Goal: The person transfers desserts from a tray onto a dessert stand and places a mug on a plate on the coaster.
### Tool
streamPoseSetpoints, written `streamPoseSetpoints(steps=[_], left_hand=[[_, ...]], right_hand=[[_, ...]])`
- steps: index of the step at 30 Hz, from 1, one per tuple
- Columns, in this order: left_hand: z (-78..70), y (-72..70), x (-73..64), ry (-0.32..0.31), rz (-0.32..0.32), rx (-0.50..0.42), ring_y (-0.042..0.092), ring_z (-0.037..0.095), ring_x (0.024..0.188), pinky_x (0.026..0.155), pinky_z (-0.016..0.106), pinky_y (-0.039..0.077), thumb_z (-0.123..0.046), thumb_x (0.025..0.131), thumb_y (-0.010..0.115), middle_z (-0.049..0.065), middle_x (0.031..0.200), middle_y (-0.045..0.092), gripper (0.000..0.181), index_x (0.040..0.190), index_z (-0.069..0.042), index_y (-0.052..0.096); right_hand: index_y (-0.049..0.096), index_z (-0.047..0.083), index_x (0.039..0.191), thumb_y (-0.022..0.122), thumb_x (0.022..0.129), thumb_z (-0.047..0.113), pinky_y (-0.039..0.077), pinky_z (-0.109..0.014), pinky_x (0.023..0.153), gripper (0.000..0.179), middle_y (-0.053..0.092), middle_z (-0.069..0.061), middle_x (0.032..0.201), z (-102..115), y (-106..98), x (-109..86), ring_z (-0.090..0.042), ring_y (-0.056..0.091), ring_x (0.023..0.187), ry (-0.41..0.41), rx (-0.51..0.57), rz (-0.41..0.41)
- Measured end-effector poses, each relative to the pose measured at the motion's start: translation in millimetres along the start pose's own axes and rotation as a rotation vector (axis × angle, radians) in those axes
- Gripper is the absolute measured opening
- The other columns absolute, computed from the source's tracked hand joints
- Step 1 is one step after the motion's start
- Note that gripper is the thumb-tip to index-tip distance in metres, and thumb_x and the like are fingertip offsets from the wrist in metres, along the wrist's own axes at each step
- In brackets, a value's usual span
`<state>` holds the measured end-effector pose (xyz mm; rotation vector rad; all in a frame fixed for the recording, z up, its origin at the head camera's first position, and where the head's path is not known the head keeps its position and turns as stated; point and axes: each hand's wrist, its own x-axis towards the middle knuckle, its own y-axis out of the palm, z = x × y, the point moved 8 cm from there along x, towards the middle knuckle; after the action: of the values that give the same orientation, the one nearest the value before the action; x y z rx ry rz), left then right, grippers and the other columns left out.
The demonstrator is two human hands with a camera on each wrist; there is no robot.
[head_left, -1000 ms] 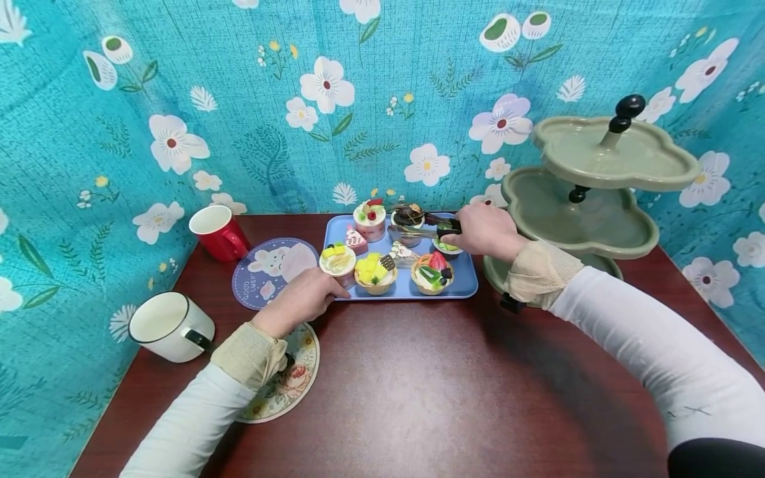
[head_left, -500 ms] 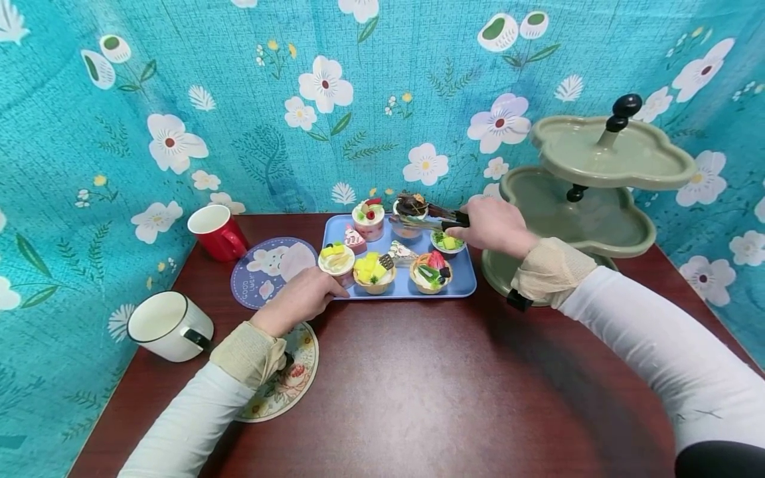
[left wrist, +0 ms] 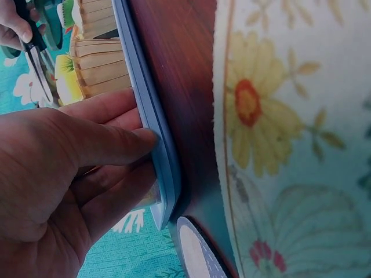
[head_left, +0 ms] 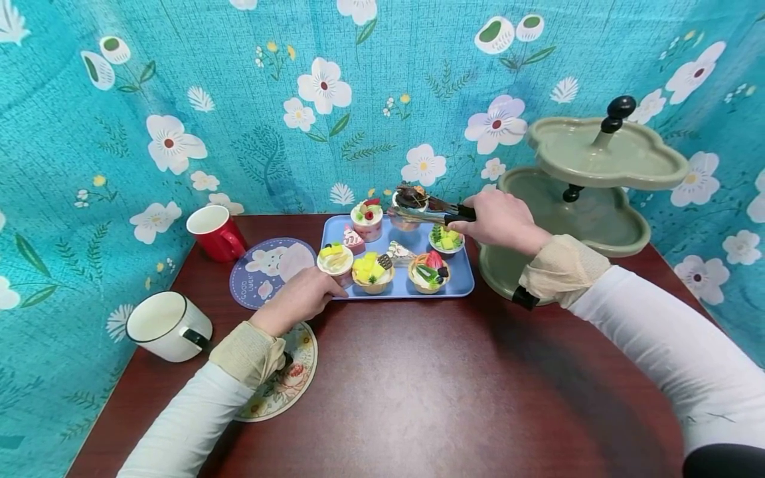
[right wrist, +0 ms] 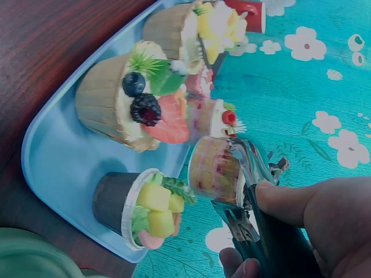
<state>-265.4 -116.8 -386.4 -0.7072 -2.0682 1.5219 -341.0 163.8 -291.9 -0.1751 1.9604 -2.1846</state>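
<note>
My right hand grips black-handled metal tongs, whose tips close around a clear dessert cup with layered filling. Its dark chocolate topping shows in the head view, over the back of a blue tray. At the tray's near left corner, my left hand pinches the rim, the thumb on its edge in the left wrist view. Also on the tray are a fruit tart, a mango tart, a yellow-topped cup, a strawberry cup, a small green-and-yellow cup and cake slices.
A green three-tier stand rises at the right, close to my right forearm. On the left are a red mug, a white mug, a purple rabbit mat and a floral round mat under my left wrist.
The tongs have lifted the chocolate-topped cup a little, and my right hand has drawn slightly right, uncovering the small green-and-yellow cup. The left hand keeps its place on the tray.
</note>
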Motion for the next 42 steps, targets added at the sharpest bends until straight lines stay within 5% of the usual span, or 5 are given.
streamPoseSetpoints(steps=[9, 19, 29, 35, 42], left_hand=[[0.7, 0.9, 0.2, -0.01, 0.001, -0.003, 0.071, 0.019, 0.094, 0.084, 0.037, 0.058, 0.005, 0.084, 0.071, 0.002, 0.098, 0.078, 0.026, 0.099, -0.013, 0.08], [0.4, 1.1, 0.4, -0.006, 0.005, 0.004, 0.071, 0.019, 0.093, 0.084, 0.038, 0.058, 0.005, 0.084, 0.071, 0.001, 0.097, 0.078, 0.025, 0.098, -0.014, 0.081], [-1.9, -0.1, 0.4, 0.024, -0.014, 0.013, 0.07, 0.016, 0.087, 0.079, 0.036, 0.058, 0.006, 0.083, 0.07, 0.0, 0.095, 0.078, 0.026, 0.096, -0.014, 0.081], [-1.0, -0.4, 0.0, 0.019, -0.015, 0.012, 0.071, 0.019, 0.091, 0.081, 0.037, 0.058, 0.006, 0.083, 0.071, 0.001, 0.096, 0.078, 0.026, 0.096, -0.014, 0.081], [-1.5, -0.1, 0.0, 0.016, -0.02, 0.02, 0.071, 0.021, 0.093, 0.084, 0.04, 0.058, 0.005, 0.084, 0.071, 0.002, 0.096, 0.078, 0.025, 0.097, -0.013, 0.081]], right_hand=[[0.055, 0.008, 0.14, 0.062, 0.09, 0.056, 0.048, -0.04, 0.054, 0.07, 0.061, -0.024, 0.133, -3, -12, -7.9, -0.035, 0.066, 0.088, -0.002, 0.019, 0.001], [0.055, 0.011, 0.141, 0.061, 0.09, 0.056, 0.051, -0.054, 0.074, 0.069, 0.06, -0.022, 0.135, -6, -24, -20.0, -0.042, 0.063, 0.107, -0.016, 0.028, -0.011], [0.053, 0.014, 0.144, 0.061, 0.09, 0.057, 0.044, -0.039, 0.052, 0.069, 0.065, -0.026, 0.12, -17, -33, -37.7, -0.034, 0.064, 0.085, -0.024, 0.024, -0.033], [0.051, 0.012, 0.145, 0.062, 0.09, 0.056, 0.038, -0.035, 0.046, 0.071, 0.068, -0.02, 0.091, -22, -36, -50.3, -0.025, 0.058, 0.063, -0.02, 0.037, -0.033], [0.053, 0.01, 0.143, 0.062, 0.09, 0.057, 0.037, -0.034, 0.048, 0.071, 0.07, -0.02, 0.098, -30, -36, -64.1, -0.025, 0.057, 0.069, -0.03, 0.032, -0.04]])
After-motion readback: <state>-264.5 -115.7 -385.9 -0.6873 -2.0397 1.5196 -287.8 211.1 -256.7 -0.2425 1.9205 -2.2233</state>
